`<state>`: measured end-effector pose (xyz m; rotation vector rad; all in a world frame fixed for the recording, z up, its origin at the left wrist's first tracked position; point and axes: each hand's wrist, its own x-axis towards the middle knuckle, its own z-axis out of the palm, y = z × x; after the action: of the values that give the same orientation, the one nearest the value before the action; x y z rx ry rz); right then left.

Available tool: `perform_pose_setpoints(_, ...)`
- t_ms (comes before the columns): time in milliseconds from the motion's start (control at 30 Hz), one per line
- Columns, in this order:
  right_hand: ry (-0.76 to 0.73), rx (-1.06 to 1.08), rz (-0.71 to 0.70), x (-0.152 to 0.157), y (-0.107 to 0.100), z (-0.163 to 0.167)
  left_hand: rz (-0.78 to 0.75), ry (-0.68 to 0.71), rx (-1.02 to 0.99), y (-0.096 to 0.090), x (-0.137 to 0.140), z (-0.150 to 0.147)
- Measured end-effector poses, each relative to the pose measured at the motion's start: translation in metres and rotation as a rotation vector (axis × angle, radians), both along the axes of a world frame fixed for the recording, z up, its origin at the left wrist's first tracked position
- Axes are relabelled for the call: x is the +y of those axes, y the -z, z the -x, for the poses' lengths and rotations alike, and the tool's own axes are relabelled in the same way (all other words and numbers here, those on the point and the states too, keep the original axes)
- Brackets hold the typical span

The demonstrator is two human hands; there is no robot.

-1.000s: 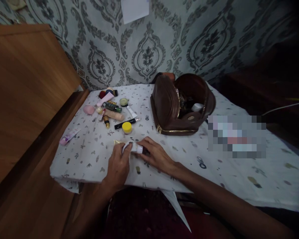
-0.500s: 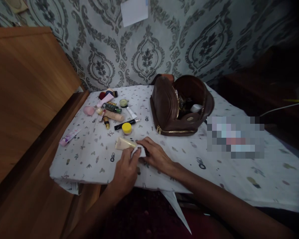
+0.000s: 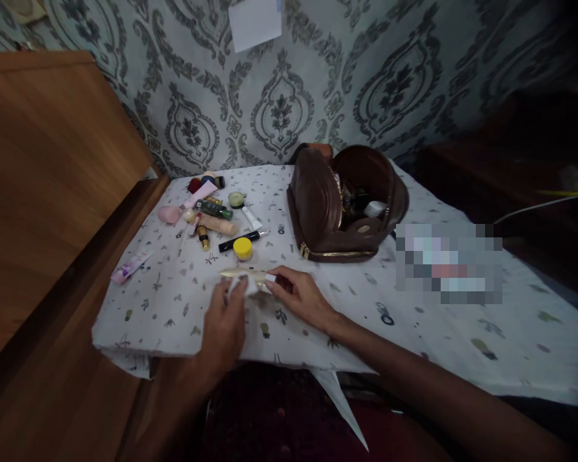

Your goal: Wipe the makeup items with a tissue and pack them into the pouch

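My right hand (image 3: 301,295) grips a cream-coloured squeeze tube (image 3: 236,273) by its white cap, above the front of the table. The tube points left, its flat end away from that hand. Held in the fingers of my left hand (image 3: 226,311) is a crumpled white wipe (image 3: 245,286), right against the near side of the tube. Just beyond them stands a small jar with a yellow lid (image 3: 243,248). A black pen-like stick (image 3: 241,240) lies behind the jar.
Several cosmetics, among them a dark green bottle (image 3: 214,209) and a beige tube (image 3: 218,223), lie at the back left. A pink-and-purple tube (image 3: 131,267) rests near the left edge. An unzipped brown bag (image 3: 318,205) stands at the back; a blurred-out patch (image 3: 447,263) covers something at right.
My left hand has moved left and a little away from my right hand, taking the wipe from the cap end along the tube. The tube has turned to show a narrower side.
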<state>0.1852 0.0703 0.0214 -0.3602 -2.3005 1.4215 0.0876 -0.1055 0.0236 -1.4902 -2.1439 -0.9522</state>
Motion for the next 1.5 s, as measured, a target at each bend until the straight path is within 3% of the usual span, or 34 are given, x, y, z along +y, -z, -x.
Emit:
perform_pose_setpoints(67,-0.035,-0.010,0.194,0.000,-0.003,0.000,0.000,0.097,0.095,0.004,0.005,-0.016)
perform_pose_setpoints(133,-0.067,-0.029,0.372,0.000,-0.006,0.000,0.000,0.106,0.144,0.008,0.007,-0.019)
perform_pose_setpoints(333,-0.073,-0.060,0.648,0.003,-0.008,-0.002,-0.114,-0.164,-0.096,-0.008,-0.001,0.021)
perform_pose_setpoints(467,-0.110,-0.003,0.730,0.003,-0.006,0.001,-0.238,-0.206,-0.552,-0.026,0.001,0.030)
perform_pose_setpoints(633,-0.171,0.012,0.743,0.001,-0.003,0.002,-0.484,0.026,-1.433,-0.027,0.019,0.013)
perform_pose_setpoints(767,-0.172,0.041,0.714,0.001,-0.003,0.002,-0.427,0.111,-1.690,-0.018,0.028,-0.005)
perform_pose_setpoints(867,-0.146,0.070,0.736,0.002,-0.003,0.001,-0.345,0.165,-1.728,-0.014,0.029,-0.012)
perform_pose_setpoints(967,-0.189,0.076,0.839,0.003,-0.004,0.000,-0.359,0.155,-1.711,-0.018,0.027,-0.009)
perform_pose_setpoints(1100,-0.401,0.019,1.105,0.002,-0.005,-0.002,-0.411,0.224,-1.621,-0.028,0.028,0.000)
perform_pose_setpoints(1200,-0.562,-0.067,1.227,0.002,-0.005,-0.004,-0.439,0.253,-1.553,-0.029,0.032,0.003)
perform_pose_setpoints(1300,-0.614,-0.108,1.244,0.001,-0.005,-0.004,-0.450,0.221,-1.536,-0.023,0.038,0.001)
perform_pose_setpoints(1500,-0.579,-0.050,1.214,0.001,-0.006,-0.003,-0.434,0.113,-1.406,-0.016,0.046,0.003)
